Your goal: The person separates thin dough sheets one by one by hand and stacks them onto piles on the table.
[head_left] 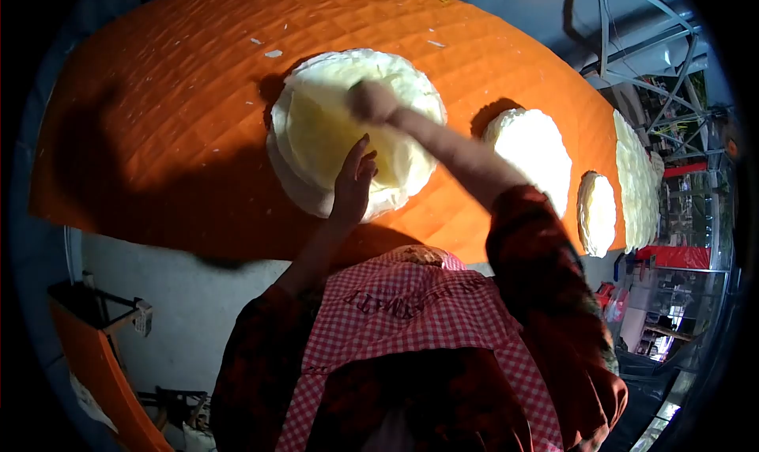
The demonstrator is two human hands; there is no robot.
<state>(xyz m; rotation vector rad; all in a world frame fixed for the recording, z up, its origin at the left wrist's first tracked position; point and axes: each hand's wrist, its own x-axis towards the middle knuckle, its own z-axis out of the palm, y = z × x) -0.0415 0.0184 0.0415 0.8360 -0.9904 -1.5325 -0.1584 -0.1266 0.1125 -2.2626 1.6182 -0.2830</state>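
A large stack of thin, pale round sheets (316, 144) lies on the orange quilted cover, its edges uneven. Over its lower middle is my left hand (353, 185), palm turned to the right, fingers extended and slightly apart, with nothing held. My right hand (371, 104) is over the upper part of the stack, blurred by motion, its fingers closed like a fist. A pale smear extends left from it; whether this is a sheet in its grasp cannot be made out.
The orange-covered table (190, 65) carries a second pale stack (531, 156), a smaller one (597, 213) and overlapping pale sheets (635, 187) at the far right. White scraps lie behind the large stack. Metal framing (672, 96) stands beyond the right side. A black-framed object (103, 306) is at lower left.
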